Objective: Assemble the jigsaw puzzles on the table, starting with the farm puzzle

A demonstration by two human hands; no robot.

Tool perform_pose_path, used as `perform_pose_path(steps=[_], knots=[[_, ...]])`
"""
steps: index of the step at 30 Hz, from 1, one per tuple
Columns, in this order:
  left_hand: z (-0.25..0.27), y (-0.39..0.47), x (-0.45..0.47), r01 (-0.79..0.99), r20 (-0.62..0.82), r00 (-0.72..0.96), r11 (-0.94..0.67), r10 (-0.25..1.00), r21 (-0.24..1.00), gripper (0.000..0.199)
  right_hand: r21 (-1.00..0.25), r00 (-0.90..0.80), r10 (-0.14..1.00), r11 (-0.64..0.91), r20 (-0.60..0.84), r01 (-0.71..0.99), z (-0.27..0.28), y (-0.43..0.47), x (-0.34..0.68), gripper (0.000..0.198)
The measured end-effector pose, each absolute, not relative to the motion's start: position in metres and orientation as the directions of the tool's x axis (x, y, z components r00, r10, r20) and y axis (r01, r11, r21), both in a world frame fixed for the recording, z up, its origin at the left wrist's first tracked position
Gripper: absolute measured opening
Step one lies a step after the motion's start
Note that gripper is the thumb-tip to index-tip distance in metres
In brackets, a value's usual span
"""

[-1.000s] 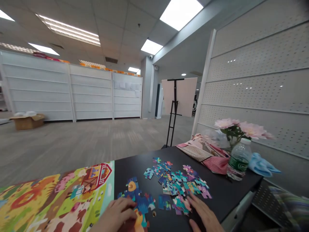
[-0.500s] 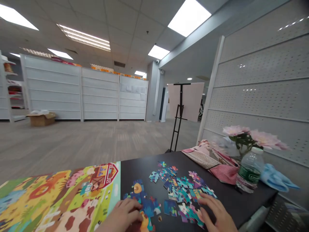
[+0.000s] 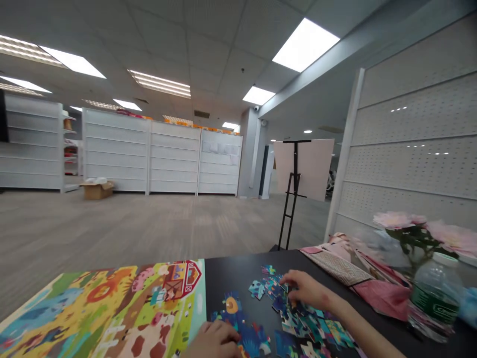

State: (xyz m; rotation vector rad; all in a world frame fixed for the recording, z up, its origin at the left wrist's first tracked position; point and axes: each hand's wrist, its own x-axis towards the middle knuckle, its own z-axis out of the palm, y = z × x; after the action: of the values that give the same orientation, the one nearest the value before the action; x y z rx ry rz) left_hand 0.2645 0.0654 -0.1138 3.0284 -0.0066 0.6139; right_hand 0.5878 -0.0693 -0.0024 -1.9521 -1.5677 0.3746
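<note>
At the bottom centre, my left hand (image 3: 219, 340) rests over the edge of a joined patch of dark blue puzzle pieces (image 3: 233, 309), its fingers lying loosely bent. My right hand (image 3: 306, 290) reaches across a heap of loose jigsaw pieces (image 3: 298, 320), fingers apart and curved down at the heap's far side. Its fingertips are at or just above the pieces; I see none lifted. The heap is mostly teal, blue and purple, partly hidden under my right forearm. Small loose pieces (image 3: 257, 289) lie at its far left.
A bright farm-animal picture board (image 3: 149, 318) covers the left of the black table (image 3: 219, 271). To the right are a pink bag (image 3: 383, 298), a water bottle (image 3: 434, 298) and pink flowers (image 3: 452, 236). An easel (image 3: 292, 199) stands beyond the table.
My right hand has moved from the heap's near right side to its far side. My left hand stays by the joined pieces. The camera view has turned left and tilted up slightly.
</note>
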Motion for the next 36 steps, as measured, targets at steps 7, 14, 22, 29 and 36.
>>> perform_pose_path(steps=[7,14,22,29,36], knots=[[-0.117,0.062,0.265,0.009,0.392,0.919,-0.997,0.040,0.081,0.017,-0.819,0.219,0.972,-0.055,0.088,0.571,-0.031,-0.040,0.528,0.042],[-0.109,0.056,0.262,0.038,0.348,0.934,-0.992,0.079,0.122,0.016,-0.819,0.238,0.968,-0.071,0.082,0.570,-0.061,-0.024,0.489,0.027],[-0.091,0.047,0.247,0.019,0.334,0.937,-0.969,0.103,0.246,0.026,-0.610,0.254,0.954,-0.108,0.158,0.785,-0.057,-0.031,0.487,0.006],[-0.120,0.059,0.263,0.010,0.377,0.925,-0.996,0.042,0.087,0.021,-0.533,0.276,0.939,-0.129,0.207,0.836,-0.054,-0.036,0.482,0.010],[-0.142,0.073,0.269,-0.004,0.383,0.923,-0.997,0.027,0.079,0.012,-0.571,0.356,0.896,-0.151,0.266,0.807,-0.059,-0.040,0.477,0.006]])
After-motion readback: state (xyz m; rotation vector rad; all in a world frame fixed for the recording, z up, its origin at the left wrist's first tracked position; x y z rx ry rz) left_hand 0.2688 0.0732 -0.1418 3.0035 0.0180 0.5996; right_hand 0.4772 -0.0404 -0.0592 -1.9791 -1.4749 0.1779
